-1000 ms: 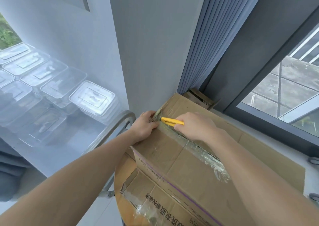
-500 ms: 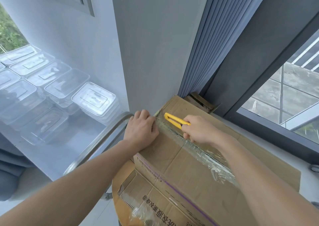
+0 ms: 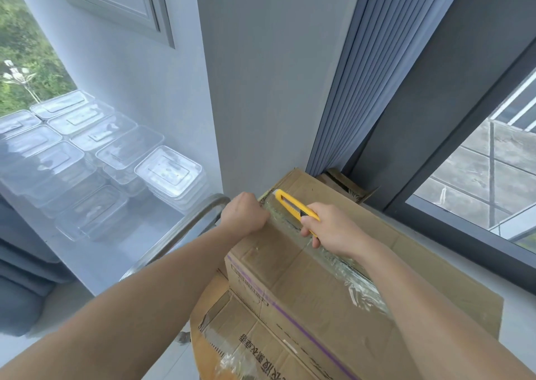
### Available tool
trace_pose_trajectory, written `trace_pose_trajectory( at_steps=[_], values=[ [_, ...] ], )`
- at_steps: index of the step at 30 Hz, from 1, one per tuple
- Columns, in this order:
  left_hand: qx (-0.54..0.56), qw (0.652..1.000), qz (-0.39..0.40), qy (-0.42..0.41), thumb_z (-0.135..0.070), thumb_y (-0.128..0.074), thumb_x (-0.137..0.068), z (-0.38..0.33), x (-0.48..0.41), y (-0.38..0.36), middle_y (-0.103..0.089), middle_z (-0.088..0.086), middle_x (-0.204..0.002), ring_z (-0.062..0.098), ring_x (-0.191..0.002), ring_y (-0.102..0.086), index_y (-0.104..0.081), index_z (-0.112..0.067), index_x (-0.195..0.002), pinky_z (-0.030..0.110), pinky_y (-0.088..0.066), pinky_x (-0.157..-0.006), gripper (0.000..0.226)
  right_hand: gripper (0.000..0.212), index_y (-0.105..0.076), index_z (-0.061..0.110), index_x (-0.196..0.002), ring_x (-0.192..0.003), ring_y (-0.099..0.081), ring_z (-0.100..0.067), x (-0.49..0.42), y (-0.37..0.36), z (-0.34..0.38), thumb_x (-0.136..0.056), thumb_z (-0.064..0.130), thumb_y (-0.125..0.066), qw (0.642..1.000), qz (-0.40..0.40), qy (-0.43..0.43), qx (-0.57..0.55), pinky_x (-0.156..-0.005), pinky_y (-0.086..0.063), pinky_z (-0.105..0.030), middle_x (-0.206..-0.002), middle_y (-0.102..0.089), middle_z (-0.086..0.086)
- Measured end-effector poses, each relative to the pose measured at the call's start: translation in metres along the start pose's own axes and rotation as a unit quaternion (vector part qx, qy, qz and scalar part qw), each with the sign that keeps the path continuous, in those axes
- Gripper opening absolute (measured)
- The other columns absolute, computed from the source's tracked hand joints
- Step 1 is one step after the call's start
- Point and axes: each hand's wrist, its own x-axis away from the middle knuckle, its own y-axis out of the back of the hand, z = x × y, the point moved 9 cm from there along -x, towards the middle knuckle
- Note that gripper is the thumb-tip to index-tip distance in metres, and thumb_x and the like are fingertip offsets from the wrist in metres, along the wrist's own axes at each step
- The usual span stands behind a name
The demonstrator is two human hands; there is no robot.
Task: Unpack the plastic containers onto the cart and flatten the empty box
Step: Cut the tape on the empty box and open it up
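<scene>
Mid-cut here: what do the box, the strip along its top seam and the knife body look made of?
Box: brown cardboard, matte, with creased flaps and printed sides. Seam strip: clear plastic tape, likely; glossy and crinkled, cardboard showing through. Knife: yellow body looks like smooth moulded plastic; blade material cannot be told.

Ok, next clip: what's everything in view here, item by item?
box: one, brown, under both hands
tape: one strip, clear, along the box's top seam
knife: one, yellow, on the tape, far end
cart: one, silver handle, left of box
containers: several stacks, clear, on cart
lower cardboard: one, brown, printed, under the box
cardboard scraps: brown, behind the box
curtain: one, grey-blue, above the box
window: one, dark frame, right
left hand: on box's far corner
right hand: holds knife
</scene>
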Motion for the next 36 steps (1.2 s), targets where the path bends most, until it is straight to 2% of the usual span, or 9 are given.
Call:
trace_pose_trajectory(
  at_steps=[5,11,14,17,21,25,27,30,36],
  values=[
    [0.091,0.995,0.010,0.046,-0.012,-0.061,-0.077,0.013,-0.012,0.002,-0.038,0.003,-0.059,0.021,-0.054,-0.035,-0.042,-0.012,-0.060,0.027,-0.029,-0.051,0.026,0.019,-0.057,0.019,-0.113,-0.063,-0.065,-0.011,0.000,0.004,-0.008,-0.105,0.026,-0.042,1.000,-0.018,-0.009,-0.009,-0.062,-0.051,-0.029,-0.094,-0.071,0.003],
    [0.169,0.980,0.073,0.082,-0.004,-0.066,-0.077,0.017,-0.021,0.001,-0.034,0.005,-0.062,0.021,-0.057,-0.032,-0.042,-0.010,-0.066,0.027,-0.027,-0.051,0.026,0.019,-0.057,0.020,-0.115,-0.062,-0.064,-0.010,-0.002,0.009,-0.010,-0.104,0.026,-0.043,0.999,-0.021,-0.016,-0.023,-0.061,-0.052,-0.028,-0.094,-0.072,0.004],
    [0.153,0.982,0.102,0.053,-0.008,-0.069,-0.078,0.008,-0.022,0.004,-0.045,0.008,-0.073,0.024,-0.065,-0.041,-0.058,-0.006,-0.080,0.031,-0.036,-0.059,0.012,0.019,-0.058,0.021,-0.115,-0.060,-0.064,-0.009,-0.004,0.012,-0.009,-0.104,0.026,-0.044,0.999,-0.031,-0.017,-0.033,-0.058,-0.048,-0.026,-0.092,-0.072,0.004],
    [0.150,0.983,0.102,0.034,-0.006,-0.069,-0.080,0.003,-0.025,0.008,-0.056,0.010,-0.085,0.024,-0.073,-0.050,-0.069,0.003,-0.097,0.030,-0.043,-0.063,0.019,0.018,-0.059,0.020,-0.114,-0.063,-0.065,-0.009,-0.007,0.010,-0.009,-0.103,0.026,-0.045,0.998,-0.031,-0.022,-0.044,-0.059,-0.047,-0.026,-0.091,-0.072,0.004],
    [0.110,0.989,0.095,0.005,-0.002,-0.064,-0.081,-0.003,-0.024,0.009,-0.061,0.010,-0.083,0.025,-0.073,-0.054,-0.065,-0.002,-0.086,0.029,-0.045,-0.063,0.005,0.018,-0.059,0.019,-0.114,-0.074,-0.067,-0.013,-0.010,0.000,-0.015,-0.103,0.025,-0.046,0.997,-0.019,-0.038,-0.065,-0.069,-0.055,-0.031,-0.092,-0.072,0.000],
    [0.092,0.992,0.091,-0.007,-0.002,-0.059,-0.081,-0.004,-0.025,0.009,-0.060,0.008,-0.074,0.025,-0.069,-0.054,-0.065,-0.003,-0.080,0.031,-0.044,-0.063,0.005,0.016,-0.056,0.020,-0.116,-0.084,-0.070,-0.017,-0.011,-0.008,-0.018,-0.104,0.025,-0.045,0.997,-0.001,-0.039,-0.069,-0.081,-0.059,-0.038,-0.094,-0.071,0.000],
    [0.089,0.989,0.114,-0.010,-0.005,-0.059,-0.082,-0.007,-0.025,0.008,-0.053,0.007,-0.067,0.024,-0.065,-0.048,-0.056,-0.007,-0.070,0.032,-0.041,-0.063,0.012,0.016,-0.055,0.020,-0.116,-0.080,-0.070,-0.015,-0.010,-0.009,-0.019,-0.105,0.025,-0.045,0.997,0.004,-0.033,-0.063,-0.078,-0.058,-0.035,-0.095,-0.071,0.000],
    [0.099,0.985,0.141,0.002,-0.010,-0.063,-0.081,-0.003,-0.024,0.004,-0.044,0.007,-0.067,0.021,-0.064,-0.040,-0.052,-0.007,-0.072,0.032,-0.035,-0.063,0.015,0.017,-0.055,0.022,-0.118,-0.067,-0.067,-0.010,-0.009,-0.005,-0.015,-0.106,0.027,-0.044,0.999,-0.003,-0.018,-0.048,-0.069,-0.054,-0.031,-0.094,-0.071,0.002],
    [0.177,0.974,0.142,0.025,-0.012,-0.070,-0.080,0.008,-0.027,-0.003,-0.053,0.009,-0.080,0.022,-0.072,-0.045,-0.064,-0.012,-0.081,0.030,-0.040,-0.063,0.006,0.013,-0.059,0.028,-0.108,-0.053,-0.059,-0.007,-0.008,0.004,-0.009,-0.104,0.031,-0.048,0.999,-0.031,0.015,-0.004,-0.057,-0.049,-0.028,-0.081,-0.072,0.004]
  ],
)
